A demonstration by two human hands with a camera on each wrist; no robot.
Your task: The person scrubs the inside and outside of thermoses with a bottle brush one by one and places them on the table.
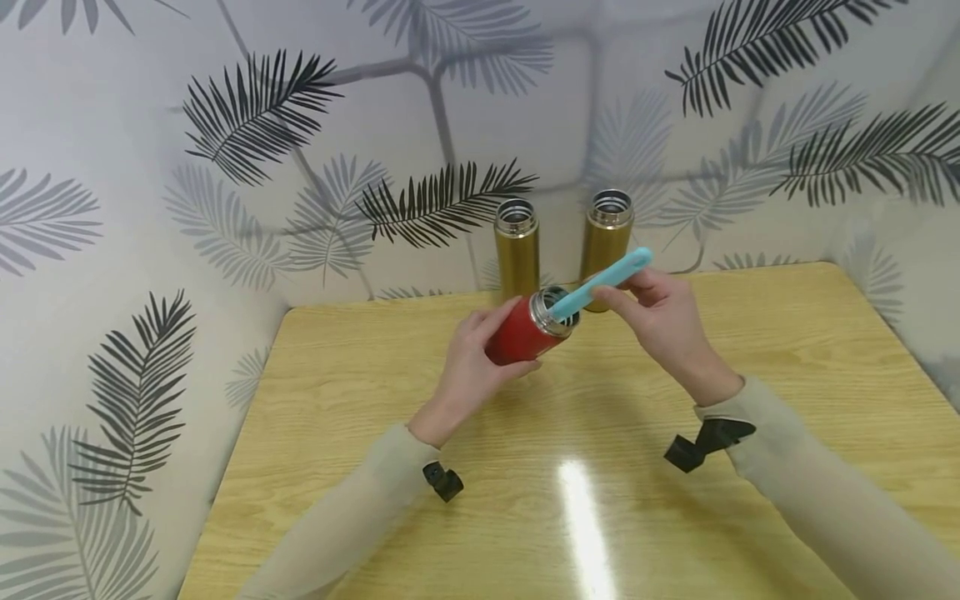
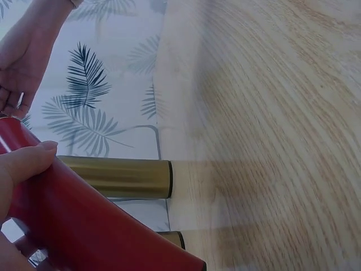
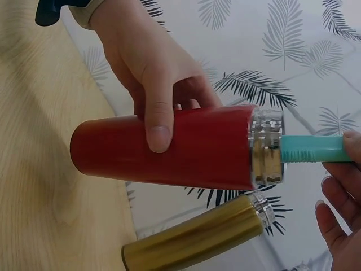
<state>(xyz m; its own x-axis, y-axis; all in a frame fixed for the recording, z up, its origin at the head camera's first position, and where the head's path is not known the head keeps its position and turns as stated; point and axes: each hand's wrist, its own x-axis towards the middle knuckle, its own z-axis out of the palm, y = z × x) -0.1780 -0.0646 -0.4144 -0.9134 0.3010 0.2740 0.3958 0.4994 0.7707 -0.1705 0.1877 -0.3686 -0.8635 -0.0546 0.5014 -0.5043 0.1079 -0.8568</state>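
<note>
My left hand (image 1: pixel 480 358) grips a red thermos bottle (image 1: pixel 517 333) around its body, lidless and tilted with its steel mouth toward the right. Between thumb and fingers, my right hand (image 1: pixel 663 321) pinches a light-blue plastic handle (image 1: pixel 603 283). The handle's lower end goes into the bottle's mouth, so whatever is on that end is hidden. In the right wrist view, the turquoise handle (image 3: pixel 313 148) lines up with the bottle's neck, and the left thumb lies across the red body (image 3: pixel 197 147). The left wrist view shows the red bottle (image 2: pixel 101 220) raised off the table.
Two gold thermos bottles, one on the left (image 1: pixel 517 250) and one on the right (image 1: pixel 606 233), stand without lids at the back of the wooden table (image 1: pixel 360 383). Directly behind them is a wall (image 1: pixel 525 125) with a leaf pattern.
</note>
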